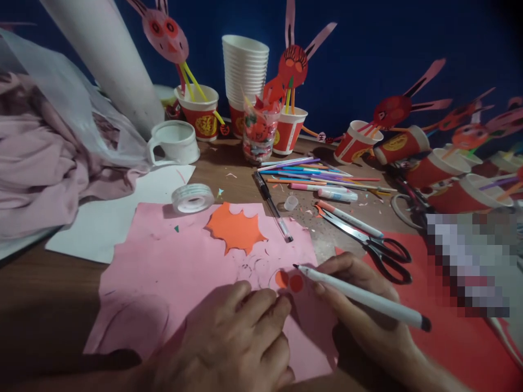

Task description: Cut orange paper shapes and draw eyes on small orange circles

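My right hand (359,310) grips a white pen (359,295), its dark tip just right of two small orange paper circles (289,281) lying on a pink paper sheet (171,272). My left hand (241,337) rests on the pink sheet with its fingers curled, their tips pressing down beside the circles. An orange spiky paper cut-out (237,228) lies on the pink sheet further back.
Black-handled scissors (376,245), a tape roll (192,197), a black pen (273,207), loose coloured pens (314,177), a stack of white cups (244,71), red paper cups with paper bunny figures (286,128), a red sheet (461,337) and pink cloth (44,169) surround the sheet.
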`<state>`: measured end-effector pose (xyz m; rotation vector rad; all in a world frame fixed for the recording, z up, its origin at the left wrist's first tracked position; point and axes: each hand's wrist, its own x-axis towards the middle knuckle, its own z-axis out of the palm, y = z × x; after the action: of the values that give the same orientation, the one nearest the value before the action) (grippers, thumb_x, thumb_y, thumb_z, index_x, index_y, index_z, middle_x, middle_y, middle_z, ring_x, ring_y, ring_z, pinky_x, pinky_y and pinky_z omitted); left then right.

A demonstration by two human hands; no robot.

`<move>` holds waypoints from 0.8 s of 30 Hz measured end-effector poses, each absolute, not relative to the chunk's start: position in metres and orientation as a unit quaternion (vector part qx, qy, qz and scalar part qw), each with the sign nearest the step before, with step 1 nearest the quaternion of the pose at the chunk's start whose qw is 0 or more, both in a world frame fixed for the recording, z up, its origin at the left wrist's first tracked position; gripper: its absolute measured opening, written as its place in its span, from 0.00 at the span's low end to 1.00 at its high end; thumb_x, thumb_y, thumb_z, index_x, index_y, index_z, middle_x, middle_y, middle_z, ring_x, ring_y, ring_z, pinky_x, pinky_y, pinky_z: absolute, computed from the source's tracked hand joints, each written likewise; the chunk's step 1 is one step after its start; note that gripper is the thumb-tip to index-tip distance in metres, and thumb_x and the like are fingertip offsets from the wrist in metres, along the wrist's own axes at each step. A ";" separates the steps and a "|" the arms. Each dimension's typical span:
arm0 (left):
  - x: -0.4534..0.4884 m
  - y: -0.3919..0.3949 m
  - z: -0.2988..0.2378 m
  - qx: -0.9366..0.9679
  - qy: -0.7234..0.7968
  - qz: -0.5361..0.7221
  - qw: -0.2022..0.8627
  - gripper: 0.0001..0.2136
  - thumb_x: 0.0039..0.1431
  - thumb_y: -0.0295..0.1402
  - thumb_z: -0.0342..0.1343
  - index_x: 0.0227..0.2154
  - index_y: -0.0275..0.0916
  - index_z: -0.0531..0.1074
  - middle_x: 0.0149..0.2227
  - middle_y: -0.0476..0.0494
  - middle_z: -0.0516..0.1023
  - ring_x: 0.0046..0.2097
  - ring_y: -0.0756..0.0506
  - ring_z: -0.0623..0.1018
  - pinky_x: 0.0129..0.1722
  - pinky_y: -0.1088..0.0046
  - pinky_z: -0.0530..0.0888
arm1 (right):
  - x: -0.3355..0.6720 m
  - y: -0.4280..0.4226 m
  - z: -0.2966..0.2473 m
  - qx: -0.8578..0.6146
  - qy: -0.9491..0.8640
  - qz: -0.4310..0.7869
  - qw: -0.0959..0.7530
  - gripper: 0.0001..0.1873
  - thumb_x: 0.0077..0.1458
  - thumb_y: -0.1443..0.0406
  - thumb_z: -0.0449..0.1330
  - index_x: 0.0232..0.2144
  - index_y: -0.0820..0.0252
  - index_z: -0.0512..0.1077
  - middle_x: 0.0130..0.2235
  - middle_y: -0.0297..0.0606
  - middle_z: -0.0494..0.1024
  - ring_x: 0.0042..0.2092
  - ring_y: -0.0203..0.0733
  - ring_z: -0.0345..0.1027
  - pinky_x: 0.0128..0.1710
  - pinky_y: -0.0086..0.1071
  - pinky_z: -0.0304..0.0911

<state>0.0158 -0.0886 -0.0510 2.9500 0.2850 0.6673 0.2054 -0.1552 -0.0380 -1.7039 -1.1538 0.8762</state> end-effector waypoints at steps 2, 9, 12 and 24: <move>0.015 -0.090 -0.051 0.970 0.094 0.217 0.052 0.10 0.59 0.36 0.49 0.26 0.40 0.71 0.42 0.46 0.76 0.40 0.44 0.71 0.38 0.64 0.59 | 0.204 -0.155 -0.039 -0.695 -0.461 0.355 0.423 0.05 0.49 0.62 0.61 0.27 0.57 0.70 0.26 0.35 0.79 0.25 0.37 0.72 0.21 0.24 0.65; 0.014 -0.088 -0.048 0.974 0.093 0.199 0.060 0.08 0.58 0.34 0.50 0.26 0.39 0.71 0.43 0.44 0.76 0.40 0.44 0.72 0.36 0.65 0.61 | 0.194 -0.153 -0.031 -0.744 -0.435 0.300 0.408 0.05 0.46 0.64 0.61 0.22 0.57 0.69 0.23 0.34 0.78 0.23 0.37 0.71 0.20 0.24 0.65; 0.012 -0.087 -0.046 0.976 0.089 0.186 0.073 0.08 0.58 0.34 0.50 0.26 0.39 0.70 0.43 0.43 0.76 0.40 0.44 0.72 0.37 0.65 0.62 | 0.194 -0.152 -0.031 -0.740 -0.463 0.275 0.402 0.05 0.46 0.64 0.61 0.22 0.57 0.69 0.23 0.34 0.79 0.21 0.35 0.70 0.18 0.23 0.64; 0.013 -0.085 -0.045 0.977 0.083 0.178 0.083 0.09 0.59 0.35 0.50 0.26 0.39 0.70 0.44 0.42 0.75 0.41 0.43 0.72 0.37 0.65 0.64 | 0.200 -0.154 -0.037 -0.720 -0.515 0.268 0.381 0.04 0.50 0.64 0.58 0.26 0.57 0.68 0.22 0.33 0.77 0.19 0.35 0.68 0.16 0.24 0.61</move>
<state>0.0132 -0.0852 -0.0453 2.9164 0.2477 0.5319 0.2003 -0.1541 -0.0367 -1.8377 -1.3135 0.6848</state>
